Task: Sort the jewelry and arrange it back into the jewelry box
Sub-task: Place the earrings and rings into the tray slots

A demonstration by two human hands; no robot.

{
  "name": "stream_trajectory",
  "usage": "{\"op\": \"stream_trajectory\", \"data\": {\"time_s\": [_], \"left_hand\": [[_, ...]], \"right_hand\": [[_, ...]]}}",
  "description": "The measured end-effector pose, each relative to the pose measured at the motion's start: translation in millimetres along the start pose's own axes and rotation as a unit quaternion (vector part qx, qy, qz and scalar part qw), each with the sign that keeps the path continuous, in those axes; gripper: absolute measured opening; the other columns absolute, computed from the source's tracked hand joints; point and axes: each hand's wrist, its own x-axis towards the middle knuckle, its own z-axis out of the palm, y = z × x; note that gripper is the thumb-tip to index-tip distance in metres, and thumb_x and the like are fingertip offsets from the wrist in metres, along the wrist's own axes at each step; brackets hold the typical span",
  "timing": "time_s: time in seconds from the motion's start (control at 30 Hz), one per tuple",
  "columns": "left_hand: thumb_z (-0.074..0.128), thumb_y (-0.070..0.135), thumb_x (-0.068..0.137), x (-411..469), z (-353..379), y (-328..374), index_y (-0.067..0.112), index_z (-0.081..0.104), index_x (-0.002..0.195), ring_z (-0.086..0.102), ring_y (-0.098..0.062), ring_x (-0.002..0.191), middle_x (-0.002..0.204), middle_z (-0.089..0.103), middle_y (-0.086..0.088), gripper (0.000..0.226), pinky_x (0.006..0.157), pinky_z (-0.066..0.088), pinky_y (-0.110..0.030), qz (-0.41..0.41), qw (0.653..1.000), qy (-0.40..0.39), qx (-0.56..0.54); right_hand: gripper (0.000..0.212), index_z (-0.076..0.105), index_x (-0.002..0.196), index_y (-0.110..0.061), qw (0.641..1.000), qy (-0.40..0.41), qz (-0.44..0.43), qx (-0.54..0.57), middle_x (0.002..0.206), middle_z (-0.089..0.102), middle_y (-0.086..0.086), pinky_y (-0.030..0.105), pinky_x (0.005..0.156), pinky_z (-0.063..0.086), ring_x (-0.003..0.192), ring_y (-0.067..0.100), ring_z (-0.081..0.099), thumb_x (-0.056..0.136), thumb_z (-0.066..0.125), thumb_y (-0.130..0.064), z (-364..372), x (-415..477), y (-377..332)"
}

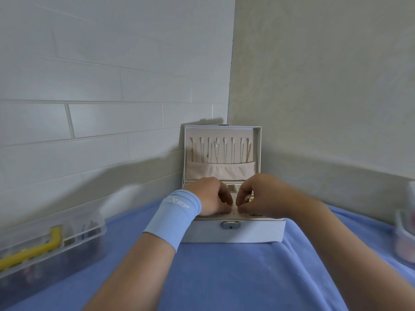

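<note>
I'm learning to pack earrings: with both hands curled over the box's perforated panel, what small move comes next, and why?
Probably press whatever they seem to pinch, too small to see, into a hole of the perforated panel: left hand and right hand meet fingertip to fingertip right over it.

Blue blanket [224, 277] under jewelry box [258, 232], clear organizer [85, 230]

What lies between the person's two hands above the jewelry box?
In the head view, only the perforated earring panel of the jewelry box shows between the left hand and right hand.
</note>
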Motion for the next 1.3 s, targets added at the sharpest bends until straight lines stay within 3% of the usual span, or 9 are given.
{"op": "stream_trajectory", "data": {"time_s": [0.17,0.47,0.67,0.87,1.03,1.2,1.3], "left_hand": [[0.071,0.032,0.085,-2,-1,1,0.033,0.073,0.097,0.055,-0.008,0.086,0.079,0.052,0.023,0.011,0.078,0.042,-0.023,0.002,1.0,0.004,0.001],[0.072,0.033,0.084,0,2,0,0.035,0.071,0.092,0.057,-0.008,0.087,0.081,0.054,0.022,0.008,0.072,0.041,-0.022,-0.003,1.0,0.012,-0.001],[0.071,0.039,0.082,-1,4,-3,0.037,0.071,0.102,0.055,-0.014,0.103,0.114,0.053,0.007,0.02,0.09,0.047,-0.031,0.019,0.999,0.03,0.034],[0.069,0.04,0.085,-18,-1,-11,0.04,0.068,0.101,0.05,-0.01,0.104,0.107,0.05,0.013,0.016,0.093,0.041,-0.029,0.015,0.999,0.048,0.007],[0.07,0.034,0.086,-53,-21,-30,0.037,0.067,0.093,0.055,-0.006,0.083,0.094,0.056,0.015,0.009,0.075,0.042,-0.023,-0.007,0.996,0.091,-0.012],[0.068,0.026,0.089,-95,-34,-62,0.031,0.067,0.096,0.054,-0.001,0.072,0.085,0.062,0.012,0.009,0.066,0.04,-0.015,-0.057,0.997,0.048,-0.007],[0.066,0.025,0.088,-117,-36,-80,0.031,0.067,0.091,0.062,-0.006,0.067,0.085,0.069,0.008,0.006,0.07,0.049,-0.02,-0.106,0.993,-0.047,0.017]], "right_hand": [[0.006,0.076,0.08,-0.033,1.0,-0.005,-0.006,-0.03,0.082,0.067,-0.017,0.017,0.062,0.044,0.077,0.0,0.06,0.079,0.077,-0.027,-2,1,1],[0.009,0.081,0.087,-0.033,0.999,-0.031,-0.002,-0.026,0.089,0.073,-0.012,0.027,0.072,0.056,0.081,0.006,0.064,0.083,0.072,-0.03,-1,1,1],[0.009,0.079,0.084,-0.033,0.999,-0.031,0.0,0.013,0.089,0.073,-0.013,0.018,0.069,0.05,0.084,0.002,0.063,0.078,0.077,-0.026,0,3,3],[0.008,0.077,0.087,-0.029,0.998,0.004,-0.01,0.069,0.086,0.072,-0.015,0.008,0.058,0.04,0.074,-0.004,0.061,0.089,0.07,-0.026,-3,0,-1],[0.01,0.078,0.094,-0.024,0.993,0.007,-0.036,0.116,0.088,0.072,-0.014,0.012,0.066,0.044,0.081,0.002,0.064,0.092,0.069,-0.023,4,-1,-23],[0.012,0.079,0.095,-0.023,0.988,-0.045,-0.087,0.123,0.088,0.07,-0.015,0.005,0.051,0.04,0.059,-0.009,0.059,0.09,0.069,-0.017,26,-3,-74],[0.017,0.079,0.101,-0.025,0.984,-0.087,-0.127,0.087,0.096,0.074,-0.013,0.006,0.066,0.042,0.079,-0.005,0.063,0.09,0.069,-0.017,48,-2,-105]]}}
